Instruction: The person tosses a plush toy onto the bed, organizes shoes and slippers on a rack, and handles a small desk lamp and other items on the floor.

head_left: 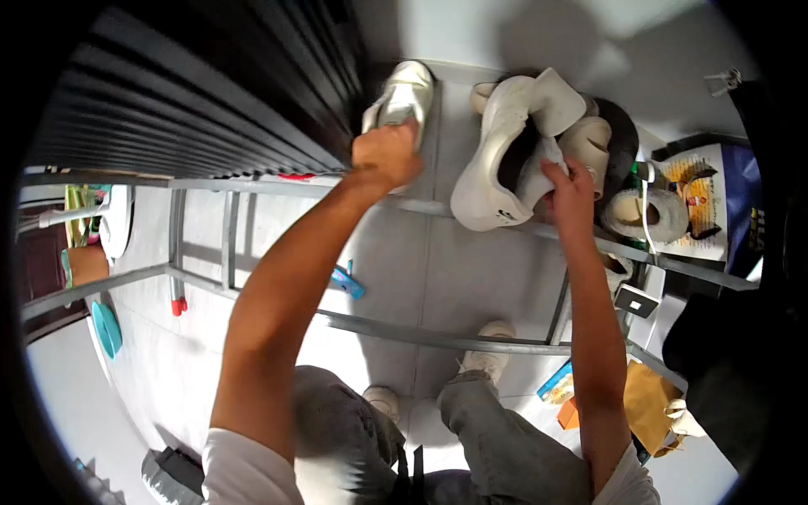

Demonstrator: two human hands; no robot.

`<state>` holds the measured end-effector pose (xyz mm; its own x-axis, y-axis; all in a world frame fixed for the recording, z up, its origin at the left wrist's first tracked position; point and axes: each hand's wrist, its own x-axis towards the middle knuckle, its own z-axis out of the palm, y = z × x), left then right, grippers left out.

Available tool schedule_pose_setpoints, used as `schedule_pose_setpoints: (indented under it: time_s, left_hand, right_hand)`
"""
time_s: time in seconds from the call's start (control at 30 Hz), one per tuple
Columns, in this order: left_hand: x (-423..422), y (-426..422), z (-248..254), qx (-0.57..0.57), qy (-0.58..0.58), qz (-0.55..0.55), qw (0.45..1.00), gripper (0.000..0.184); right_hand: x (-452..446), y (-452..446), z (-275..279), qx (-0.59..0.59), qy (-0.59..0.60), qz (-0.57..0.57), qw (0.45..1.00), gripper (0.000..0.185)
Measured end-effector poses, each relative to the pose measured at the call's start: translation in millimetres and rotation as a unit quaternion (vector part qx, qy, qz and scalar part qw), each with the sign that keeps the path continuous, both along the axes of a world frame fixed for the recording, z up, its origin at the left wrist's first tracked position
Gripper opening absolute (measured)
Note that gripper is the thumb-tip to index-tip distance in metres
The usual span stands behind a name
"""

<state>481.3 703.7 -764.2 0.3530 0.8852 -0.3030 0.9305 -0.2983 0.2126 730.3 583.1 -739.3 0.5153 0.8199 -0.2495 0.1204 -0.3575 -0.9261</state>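
Note:
My left hand (389,156) is closed at the near end of a white shoe (407,91), beside the black ribbed panel; its fingertips are hidden. My right hand (574,192) pinches the pale inner edge of a large white sneaker (488,181) with a dark logo at its near end. A wide white flap (556,101) stands up from this sneaker, and its dark opening shows. Just behind my right hand is a beige clog-like shoe (587,145), partly covered by the sneaker. A fuzzy grey slipper (646,215) sits farther right.
Metal rails (438,338) of a frame run across below my arms. On the left rises a black ribbed panel (210,93). A printed bag (707,202) stands at the right, with a brown paper bag (646,408) lower down. A blue packet (347,284) lies on the tiled floor.

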Motion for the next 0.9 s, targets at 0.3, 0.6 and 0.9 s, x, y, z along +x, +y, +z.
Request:
schedule_pose_setpoints:
  time_s: [0.3, 0.6, 0.9]
  left_hand:
    - [-29.5, -13.3, -21.6, 0.141, -0.171, -0.048, 0.974, 0.048]
    - [-87.3, -83.8, -18.4, 0.217, -0.26, -0.069, 0.938, 0.066]
    - [-177.8, -98.9, -66.8, 0.289, -0.073, 0.076, 0.952, 0.051]
  right_hand:
    - [-3.4, 2.1, -19.9, -0.013, 0.027, 0.038, 0.999, 0.022]
    - [3.2, -2.1, -29.3, -0.045, 0.021, 0.075, 0.996, 0.023]
    - [6.7, -7.0, -54.9, -0.05, -0.011, 0.042, 0.998, 0.025]
